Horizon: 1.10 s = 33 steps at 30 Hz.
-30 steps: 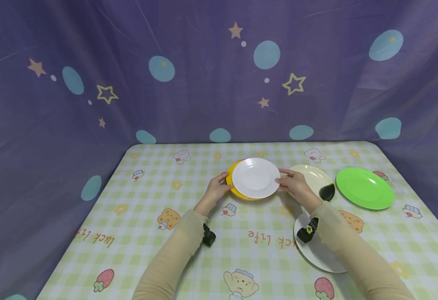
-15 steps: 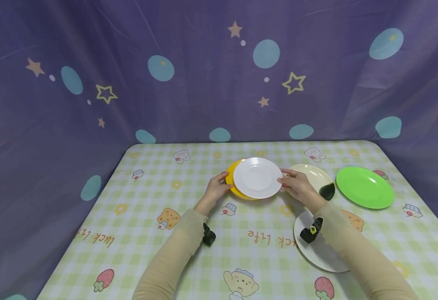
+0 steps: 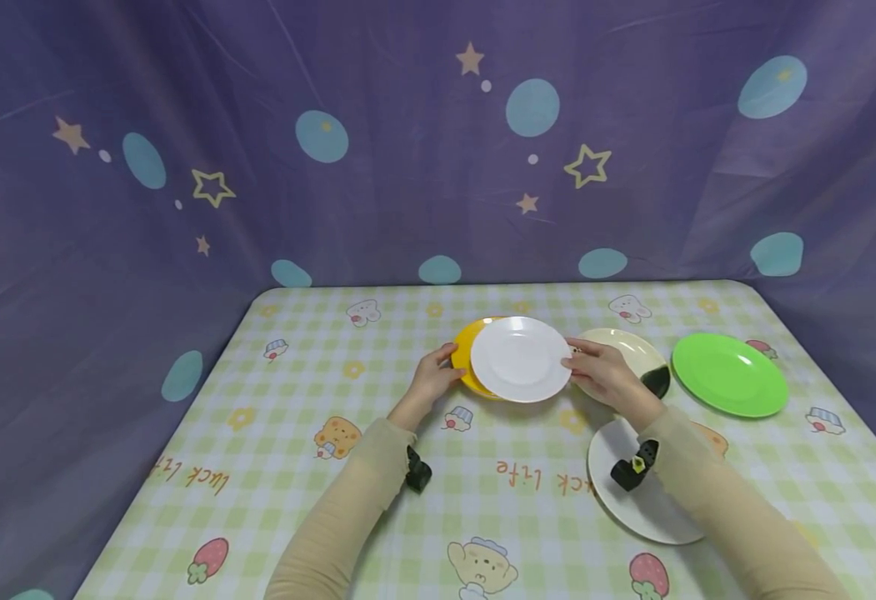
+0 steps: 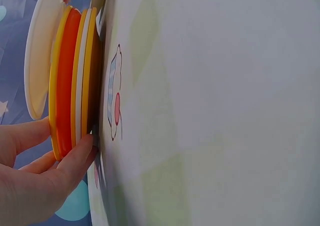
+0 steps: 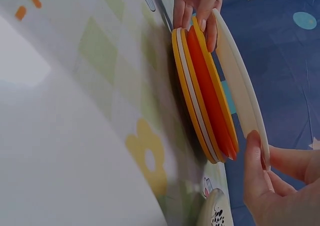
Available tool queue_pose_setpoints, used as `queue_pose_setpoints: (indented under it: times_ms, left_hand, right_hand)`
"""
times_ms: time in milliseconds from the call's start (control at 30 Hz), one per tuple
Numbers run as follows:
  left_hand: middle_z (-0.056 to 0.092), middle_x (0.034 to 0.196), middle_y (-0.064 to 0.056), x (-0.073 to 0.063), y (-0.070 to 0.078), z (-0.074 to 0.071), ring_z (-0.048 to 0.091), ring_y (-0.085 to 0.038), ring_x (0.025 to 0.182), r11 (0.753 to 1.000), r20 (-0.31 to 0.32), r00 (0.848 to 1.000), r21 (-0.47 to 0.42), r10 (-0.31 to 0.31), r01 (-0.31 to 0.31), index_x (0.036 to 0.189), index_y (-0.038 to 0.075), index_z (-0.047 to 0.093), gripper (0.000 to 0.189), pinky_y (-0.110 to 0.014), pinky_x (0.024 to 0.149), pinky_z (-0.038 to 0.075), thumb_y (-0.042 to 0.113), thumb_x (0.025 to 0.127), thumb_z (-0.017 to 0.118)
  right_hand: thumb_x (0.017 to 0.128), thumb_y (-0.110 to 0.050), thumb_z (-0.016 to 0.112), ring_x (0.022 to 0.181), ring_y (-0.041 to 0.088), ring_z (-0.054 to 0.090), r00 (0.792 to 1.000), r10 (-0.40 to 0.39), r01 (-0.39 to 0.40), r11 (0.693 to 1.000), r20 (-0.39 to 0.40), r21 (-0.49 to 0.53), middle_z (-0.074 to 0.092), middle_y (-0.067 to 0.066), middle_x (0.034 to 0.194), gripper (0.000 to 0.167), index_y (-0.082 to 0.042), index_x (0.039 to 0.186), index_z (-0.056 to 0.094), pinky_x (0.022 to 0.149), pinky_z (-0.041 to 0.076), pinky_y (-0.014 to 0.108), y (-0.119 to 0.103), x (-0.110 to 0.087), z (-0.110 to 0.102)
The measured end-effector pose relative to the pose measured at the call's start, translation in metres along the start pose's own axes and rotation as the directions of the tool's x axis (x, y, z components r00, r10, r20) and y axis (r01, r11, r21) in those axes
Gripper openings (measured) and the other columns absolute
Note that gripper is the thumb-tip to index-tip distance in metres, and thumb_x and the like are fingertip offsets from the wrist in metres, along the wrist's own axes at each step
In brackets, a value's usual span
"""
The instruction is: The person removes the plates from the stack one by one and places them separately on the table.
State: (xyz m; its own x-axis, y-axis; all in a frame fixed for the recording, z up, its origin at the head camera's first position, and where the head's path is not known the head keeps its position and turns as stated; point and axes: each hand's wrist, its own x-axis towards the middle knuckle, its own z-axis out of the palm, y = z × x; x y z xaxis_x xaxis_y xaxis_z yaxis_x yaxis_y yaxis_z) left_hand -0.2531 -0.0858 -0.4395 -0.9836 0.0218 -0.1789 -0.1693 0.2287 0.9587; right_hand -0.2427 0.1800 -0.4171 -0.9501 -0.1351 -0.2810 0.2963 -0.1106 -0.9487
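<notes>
My right hand (image 3: 604, 375) pinches a small white plate (image 3: 520, 360) by its right rim. In the right wrist view the white plate (image 5: 240, 81) is tilted above a stack of plates, its far side close to the top one. My left hand (image 3: 432, 379) grips the left edge of that stack, topped by a yellow plate (image 3: 463, 358). In the left wrist view, an orange plate (image 4: 67, 86) and further yellow and white rims show under the top one, and the left hand (image 4: 45, 171) has its fingers and thumb around the edge.
A cream plate (image 3: 621, 348) with a dark green patch lies behind the right hand. A bright green plate (image 3: 730, 375) is at the far right. A larger white plate (image 3: 640, 504) lies partly under the right forearm. A checked cloth (image 3: 295, 517) covers the table.
The right hand has shifted to the right and slightly nearer with the white plate, showing more of the yellow plate beneath. The left hand has stayed at the stack.
</notes>
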Motion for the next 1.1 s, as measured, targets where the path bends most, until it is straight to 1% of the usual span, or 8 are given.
queue_pose_setpoints:
  times_ms: [167,367,633,800,933,1100]
  left_hand:
    - [0.030,0.141,-0.012,-0.001,0.001,0.000,0.028,-0.024,0.129,1.000,0.002,1.000,-0.002,-0.003,0.003,0.130,0.001,0.041,0.051,-0.031,0.090,0.045,-0.004,0.082,0.056]
    - [0.030,0.141,-0.013,-0.001,0.001,0.000,0.027,-0.025,0.129,1.000,0.006,1.000,-0.009,-0.004,0.004,0.131,0.000,0.040,0.052,-0.030,0.089,0.046,-0.005,0.082,0.056]
    - [0.030,0.141,-0.012,-0.002,0.001,-0.001,0.028,-0.024,0.128,1.000,0.007,1.000,0.010,-0.006,0.006,0.131,0.002,0.040,0.052,-0.030,0.088,0.047,-0.003,0.082,0.056]
    - [0.031,0.141,-0.011,-0.002,0.002,-0.001,0.029,-0.024,0.128,1.000,0.005,1.000,0.013,-0.007,0.007,0.131,0.002,0.041,0.052,-0.030,0.088,0.047,-0.003,0.082,0.056]
    - [0.031,0.141,-0.010,-0.002,0.002,-0.001,0.029,-0.023,0.128,1.000,0.001,1.000,0.016,-0.003,0.003,0.131,0.002,0.041,0.051,-0.029,0.087,0.047,-0.003,0.082,0.057]
    - [0.031,0.140,-0.011,-0.001,0.000,-0.001,0.029,-0.023,0.128,1.000,0.001,1.000,0.012,0.006,-0.006,0.130,0.001,0.041,0.051,-0.030,0.087,0.047,-0.004,0.082,0.056]
  right_hand:
    - [0.083,0.005,0.053,0.064,0.005,0.059,1.000,-0.016,0.016,0.997,-0.004,-0.070,0.060,-0.007,0.074,0.057,0.007,0.134,0.028,0.061,0.052,0.017,-0.001,-0.004,-0.004]
    - [0.083,0.004,0.053,0.062,0.004,0.059,1.000,-0.025,0.023,0.993,-0.017,-0.120,0.057,-0.006,0.072,0.057,0.008,0.134,0.028,0.061,0.053,0.018,-0.003,-0.009,-0.010]
    - [0.083,0.004,0.054,0.063,0.007,0.061,0.999,0.017,-0.020,0.995,-0.027,-0.095,0.060,-0.005,0.071,0.060,0.007,0.135,0.025,0.062,0.054,0.020,-0.006,-0.019,-0.017]
    - [0.082,0.005,0.054,0.064,0.008,0.061,1.000,0.008,-0.009,0.998,-0.017,-0.067,0.061,-0.005,0.071,0.060,0.009,0.134,0.024,0.062,0.054,0.022,-0.007,-0.025,-0.024]
    - [0.082,0.006,0.054,0.065,0.010,0.063,1.000,-0.010,0.010,1.000,0.009,-0.027,0.063,-0.004,0.073,0.059,0.010,0.133,0.026,0.062,0.054,0.023,-0.005,-0.029,-0.030]
    - [0.083,0.005,0.054,0.067,0.011,0.063,1.000,-0.005,0.006,1.000,0.017,-0.026,0.063,-0.004,0.074,0.057,0.008,0.133,0.029,0.064,0.054,0.023,-0.004,-0.034,-0.037]
